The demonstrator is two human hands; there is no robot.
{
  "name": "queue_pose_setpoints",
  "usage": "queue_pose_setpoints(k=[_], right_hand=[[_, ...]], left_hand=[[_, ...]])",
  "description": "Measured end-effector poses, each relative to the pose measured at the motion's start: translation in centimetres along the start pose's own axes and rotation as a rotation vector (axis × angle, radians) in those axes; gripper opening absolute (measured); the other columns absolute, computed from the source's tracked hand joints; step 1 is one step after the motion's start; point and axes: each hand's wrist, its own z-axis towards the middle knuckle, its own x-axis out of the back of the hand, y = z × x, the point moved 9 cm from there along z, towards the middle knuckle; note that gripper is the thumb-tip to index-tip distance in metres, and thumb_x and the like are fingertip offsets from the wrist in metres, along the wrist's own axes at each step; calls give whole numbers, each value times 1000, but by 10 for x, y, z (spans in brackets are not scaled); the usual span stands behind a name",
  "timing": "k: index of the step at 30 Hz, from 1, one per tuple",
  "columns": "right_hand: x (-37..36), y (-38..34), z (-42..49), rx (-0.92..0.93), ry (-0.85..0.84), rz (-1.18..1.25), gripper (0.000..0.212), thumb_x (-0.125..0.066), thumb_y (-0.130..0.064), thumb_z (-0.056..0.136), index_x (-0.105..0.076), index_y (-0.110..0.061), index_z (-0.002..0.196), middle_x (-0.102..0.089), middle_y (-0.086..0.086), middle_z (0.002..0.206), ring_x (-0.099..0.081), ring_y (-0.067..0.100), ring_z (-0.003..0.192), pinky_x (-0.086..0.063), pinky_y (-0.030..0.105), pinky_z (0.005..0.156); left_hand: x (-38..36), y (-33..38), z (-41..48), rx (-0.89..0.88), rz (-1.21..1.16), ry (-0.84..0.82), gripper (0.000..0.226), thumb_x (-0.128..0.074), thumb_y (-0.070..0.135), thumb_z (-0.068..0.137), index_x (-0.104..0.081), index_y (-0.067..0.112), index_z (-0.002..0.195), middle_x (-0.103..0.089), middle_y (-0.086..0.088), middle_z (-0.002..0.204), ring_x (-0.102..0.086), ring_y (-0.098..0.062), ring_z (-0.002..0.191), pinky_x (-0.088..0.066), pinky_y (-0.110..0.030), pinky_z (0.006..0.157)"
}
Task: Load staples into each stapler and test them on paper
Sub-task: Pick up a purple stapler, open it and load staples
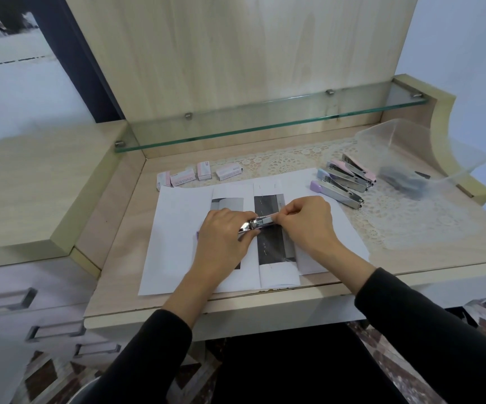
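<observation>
Stapler (pixel 257 223) between both hands

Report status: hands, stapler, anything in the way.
Left hand grips stapler, right hand pinches its front end. Stapler held over paper. Spare staplers apart, far right.

We find open room on the surface (pixel 119 243) at the left of the frame, beside the paper (pixel 177 228). There is more at the right, on the near part of the lace mat (pixel 396 223). The centre is blocked: our left grip (pixel 224 237) and right grip (pixel 306 225) meet there on a stapler (pixel 257 223), with both forearms crossing the near edge. Behind the paper, staple boxes (pixel 198 176) stand in a row. At upper right, loose staplers (pixel 343 179) lie just beside a clear plastic tub (pixel 405 158). A glass shelf (pixel 265 123) overhangs the back strip.
</observation>
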Motion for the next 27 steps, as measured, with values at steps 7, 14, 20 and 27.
queue_pose_setpoints(k=[7,14,20,27], right_hand=[[14,2,4,80,-52,67,11,-69,-8,75,-67,-9,65,-52,-5,51,-43,4,42,-34,11,48],[43,-10,7,174,-125,212,10,-65,-4,81,-61,-1,72,-64,7,71,-62,10,49,-52,21,50],[84,-6,31,125,-23,315,12,-56,10,82,-53,-2,80,-62,16,65,-63,14,44,-57,27,50],[166,-9,59,195,219,110,14,-51,5,87,-63,0,92,-71,7,70,-58,0,40,-49,11,44]], left_hand=[[-1,0,0,6,13,-15,27,-68,27,68,-70,8,87,-69,-4,71,-61,-23,62,-42,-26,68],[-3,-5,-1,58,10,-37,27,-64,31,73,-70,8,85,-67,-5,69,-58,-25,60,-43,-28,65],[-3,-7,0,79,-40,-37,23,-70,29,77,-69,8,87,-68,-6,75,-59,-26,66,-41,-28,66],[-4,-9,0,60,-36,-15,25,-66,33,78,-69,9,84,-68,-4,77,-60,-24,70,-42,-25,65]])
